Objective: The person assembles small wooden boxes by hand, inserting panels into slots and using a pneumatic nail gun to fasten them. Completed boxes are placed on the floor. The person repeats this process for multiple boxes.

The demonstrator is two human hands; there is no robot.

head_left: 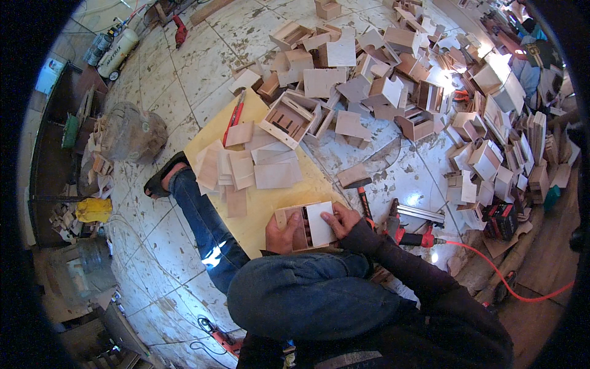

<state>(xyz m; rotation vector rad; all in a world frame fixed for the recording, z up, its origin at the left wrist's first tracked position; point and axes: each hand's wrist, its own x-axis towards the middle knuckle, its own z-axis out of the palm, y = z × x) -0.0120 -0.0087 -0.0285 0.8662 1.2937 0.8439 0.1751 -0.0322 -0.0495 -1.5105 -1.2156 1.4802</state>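
Just above my lap, a small wooden box (281,218) is held between both hands. My left hand (281,237) grips its left end, thumb laid on the top side. A pale thin wooden panel (321,225) covers the right part of the box, and my right hand (345,221) pinches it along its right edge. Slots show in the box left of the panel. Loose thin wooden panels (279,174) lie spread on a yellow board (307,187) beyond my hands. Farther up the board rest a red cutter knife (235,115) and an open slotted box (287,119).
Many wooden boxes (384,92) are heaped at the far right. A hammer (365,202) and a red nail gun (415,237) with an orange hose (485,261) lie right of my hands. An air compressor (120,52) stands far left; a red power tool (179,32) lies nearby.
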